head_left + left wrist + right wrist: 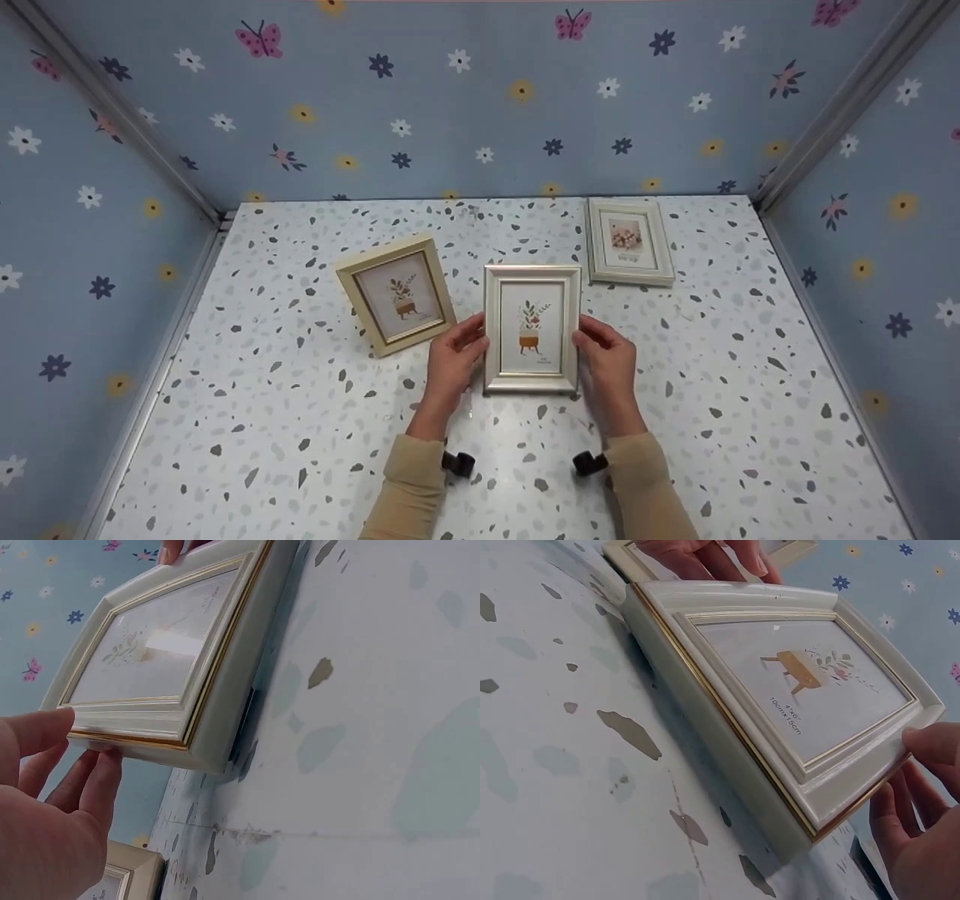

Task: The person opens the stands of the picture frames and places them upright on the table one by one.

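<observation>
A white picture frame (532, 382) with thin gold edging stands tilted back at the middle of the table, showing a plant in an orange pot. My left hand (454, 366) holds its left side, thumb on the front and fingers along the edge; the left wrist view shows this hand (60, 810) close up. On the opposite side my right hand (611, 367) grips the edge the same way, thumb in front, as the right hand (922, 810) shows in its own wrist view. The back of the frame is hidden.
A cream picture frame (360, 300) with gold inner trim stands angled to the left. At the back right, another white frame (664, 247) with a pink flower picture lies on the speckled table (285, 420). Blue flowered panels (480, 97) enclose the back and sides.
</observation>
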Demonstrator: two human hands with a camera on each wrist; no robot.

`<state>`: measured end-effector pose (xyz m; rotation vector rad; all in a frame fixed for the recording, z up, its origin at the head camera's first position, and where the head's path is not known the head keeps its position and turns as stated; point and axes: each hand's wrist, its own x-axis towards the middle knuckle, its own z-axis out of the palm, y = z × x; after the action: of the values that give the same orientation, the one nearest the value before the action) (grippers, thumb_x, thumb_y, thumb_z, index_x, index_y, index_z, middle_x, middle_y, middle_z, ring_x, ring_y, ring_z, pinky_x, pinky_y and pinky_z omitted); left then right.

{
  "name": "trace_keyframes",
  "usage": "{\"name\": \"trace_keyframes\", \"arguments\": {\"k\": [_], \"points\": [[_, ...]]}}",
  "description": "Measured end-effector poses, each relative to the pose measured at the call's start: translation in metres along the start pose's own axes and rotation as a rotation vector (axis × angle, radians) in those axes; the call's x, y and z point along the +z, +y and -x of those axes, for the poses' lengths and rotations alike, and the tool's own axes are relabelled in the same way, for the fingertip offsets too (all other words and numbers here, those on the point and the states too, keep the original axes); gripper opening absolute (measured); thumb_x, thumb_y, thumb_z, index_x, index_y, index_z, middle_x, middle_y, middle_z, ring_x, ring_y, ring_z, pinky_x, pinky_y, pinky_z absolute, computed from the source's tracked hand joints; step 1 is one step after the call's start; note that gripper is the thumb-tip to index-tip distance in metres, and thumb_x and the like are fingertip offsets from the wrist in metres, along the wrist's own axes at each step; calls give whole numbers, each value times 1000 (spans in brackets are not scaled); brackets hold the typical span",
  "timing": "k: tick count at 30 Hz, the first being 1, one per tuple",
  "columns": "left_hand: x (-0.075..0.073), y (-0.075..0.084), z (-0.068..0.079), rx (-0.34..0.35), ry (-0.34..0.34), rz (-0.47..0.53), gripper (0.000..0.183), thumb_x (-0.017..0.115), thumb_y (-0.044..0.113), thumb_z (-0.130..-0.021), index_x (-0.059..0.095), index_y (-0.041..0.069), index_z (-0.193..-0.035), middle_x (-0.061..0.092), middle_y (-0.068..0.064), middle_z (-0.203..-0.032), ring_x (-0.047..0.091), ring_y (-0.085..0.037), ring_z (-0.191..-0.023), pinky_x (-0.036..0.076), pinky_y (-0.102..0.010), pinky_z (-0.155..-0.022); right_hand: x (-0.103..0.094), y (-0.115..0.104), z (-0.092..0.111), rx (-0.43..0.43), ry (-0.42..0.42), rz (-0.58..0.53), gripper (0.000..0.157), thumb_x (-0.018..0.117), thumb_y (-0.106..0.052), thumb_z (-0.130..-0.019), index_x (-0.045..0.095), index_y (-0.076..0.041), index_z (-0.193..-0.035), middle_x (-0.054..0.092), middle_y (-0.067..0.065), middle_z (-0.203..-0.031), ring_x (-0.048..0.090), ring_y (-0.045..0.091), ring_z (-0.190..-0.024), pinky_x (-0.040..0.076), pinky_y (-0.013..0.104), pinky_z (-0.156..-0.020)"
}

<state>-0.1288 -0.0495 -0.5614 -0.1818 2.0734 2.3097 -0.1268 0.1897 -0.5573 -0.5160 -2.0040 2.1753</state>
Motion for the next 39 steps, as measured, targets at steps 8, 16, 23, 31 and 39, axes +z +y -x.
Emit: {"name": "trace_keyframes", "arguments": {"k": [8, 16, 23, 31, 39], "points": [[0, 1, 1, 15, 7, -35, 38, 73, 4, -90, 70, 14, -126, 69, -4, -121, 62, -21, -113, 54, -32, -91, -6, -1, 6, -123, -13, 57, 29, 78, -5, -85, 74, -3, -114, 72, 12, -110, 65, 20, -100, 55, 23, -72], [1, 0, 0, 17, 8, 16, 38, 74, 2, -89, 70, 10, -126, 69, -8, -120, 64, -23, -110, 55, -32, -88, -10, -2, 8, -105, -36, 82, 31, 79, -12, -87, 74, -8, -116, 72, 6, -111, 64, 15, -98, 49, 23, -55], [1, 0, 1, 35, -11, 91, 39, 73, 3, -89, 68, 4, -127, 66, -15, -124, 65, -26, -109, 55, -34, -88, -6, -19, 18, -162, -67, 30, 30, 75, 3, -86, 70, 7, -116, 71, 16, -111, 65, 18, -102, 54, 23, -79], [1, 1, 1, 18, 11, 62, 41, 75, 5, -89, 67, 8, -130, 66, -11, -124, 65, -24, -107, 55, -34, -88, -4, -28, 27, -218, -101, 10, 29, 73, 5, -87, 69, 9, -115, 70, 20, -111, 65, 16, -102, 54, 24, -83], [3, 2, 0, 23, 65, 42, 44, 77, 1, -86, 67, 7, -129, 67, -12, -121, 65, -23, -104, 56, -34, -85, -6, -13, 17, -248, -111, -43, 29, 74, 9, -84, 70, 9, -113, 69, 21, -113, 66, 17, -105, 53, 27, -87]]}}
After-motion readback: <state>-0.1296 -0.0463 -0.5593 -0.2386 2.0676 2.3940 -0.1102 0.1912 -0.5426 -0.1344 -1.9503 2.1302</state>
